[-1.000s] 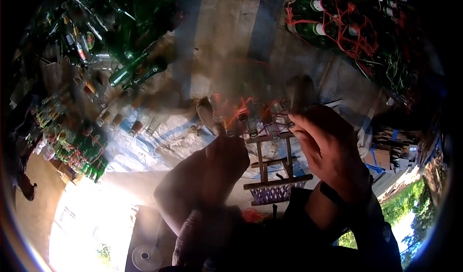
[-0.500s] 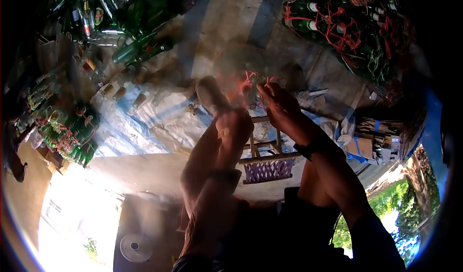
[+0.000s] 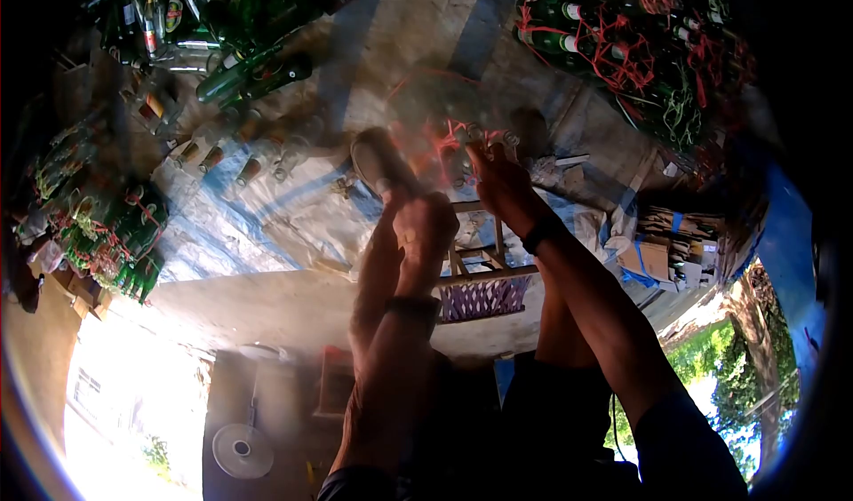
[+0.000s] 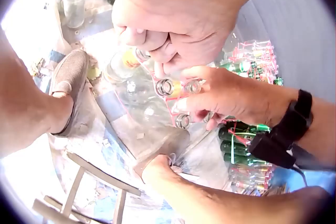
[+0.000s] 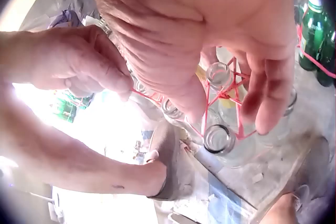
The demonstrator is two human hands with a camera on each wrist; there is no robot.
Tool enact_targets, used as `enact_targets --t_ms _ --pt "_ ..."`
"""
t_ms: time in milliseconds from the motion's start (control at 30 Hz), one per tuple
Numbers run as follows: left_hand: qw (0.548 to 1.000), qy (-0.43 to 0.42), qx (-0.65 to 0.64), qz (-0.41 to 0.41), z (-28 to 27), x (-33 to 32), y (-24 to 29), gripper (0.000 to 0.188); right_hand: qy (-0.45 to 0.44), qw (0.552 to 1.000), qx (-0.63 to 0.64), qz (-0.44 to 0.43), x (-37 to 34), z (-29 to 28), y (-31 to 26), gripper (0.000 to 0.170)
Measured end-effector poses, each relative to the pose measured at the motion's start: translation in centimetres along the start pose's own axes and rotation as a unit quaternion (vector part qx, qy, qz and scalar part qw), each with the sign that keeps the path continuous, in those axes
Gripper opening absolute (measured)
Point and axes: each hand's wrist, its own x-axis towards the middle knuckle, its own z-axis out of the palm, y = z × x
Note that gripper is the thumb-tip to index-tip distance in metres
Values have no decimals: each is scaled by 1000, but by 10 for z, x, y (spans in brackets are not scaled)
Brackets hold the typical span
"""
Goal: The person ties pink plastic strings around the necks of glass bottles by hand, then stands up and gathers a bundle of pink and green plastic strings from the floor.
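Note:
Clear glass bottles point(image 5: 219, 140) stand upright in a cluster, with red string point(image 5: 227, 96) crossing between their necks. My left hand point(image 4: 173, 29) is curled, pinching a strand of the string that runs to the bottles, as the right wrist view shows of that hand point(image 5: 84, 61). Over the cluster, my right hand point(image 5: 210, 40) has thumb and fingers spread among the necks, fingertips against the glass and string. In the head view, the left hand point(image 3: 425, 221) is beside a shoe, and the right hand point(image 3: 505, 181) reaches onto the bottles.
A low wooden stool point(image 3: 489, 274) with a purple woven part stands near my legs. Green bottles point(image 3: 258, 70) lie at upper left; string-tied bottles point(image 3: 613, 52) are at upper right. Flattened cardboard point(image 3: 653, 257) is stacked at right. Several clear bottles point(image 3: 253, 168) lie left on the sheet.
My right hand has moved left across the bottle tops, closer to the left hand. Both arms reach farther forward, and the head view has shifted. The left hand stays curled.

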Motion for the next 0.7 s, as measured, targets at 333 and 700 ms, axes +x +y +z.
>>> enact_targets --t_ms 333,700 --pt "998 -38 -29 -32 -26 10 11 19 8 999 -15 -41 23 20 21 43" --pt "997 -28 -59 -28 -45 17 4 21 64 995 -58 -47 36 0 -8 15"
